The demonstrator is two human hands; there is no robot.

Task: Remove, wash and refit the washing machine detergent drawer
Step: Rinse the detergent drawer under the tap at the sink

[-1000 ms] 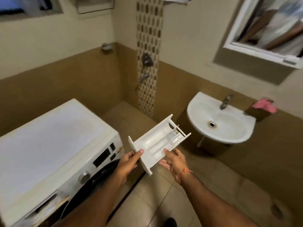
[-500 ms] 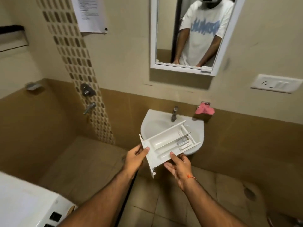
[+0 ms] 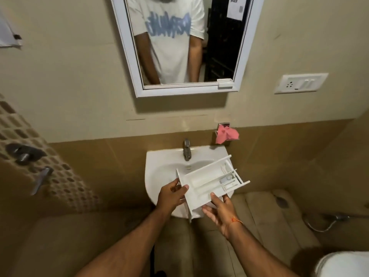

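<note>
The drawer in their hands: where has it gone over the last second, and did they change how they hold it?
The drawer was carried away from the washing machine, now out of view, across to the sink, and is held over the basin below the tap. The grip is unchanged: left hand on the front panel end, right hand under the near side. The tap is not running.

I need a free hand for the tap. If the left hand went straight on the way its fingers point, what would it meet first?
The left hand already grips the white plastic detergent drawer at its front panel. Its fingers point up and right, so it would only press into the drawer; the grey metal tap lies beyond, though depth is unclear.
</note>
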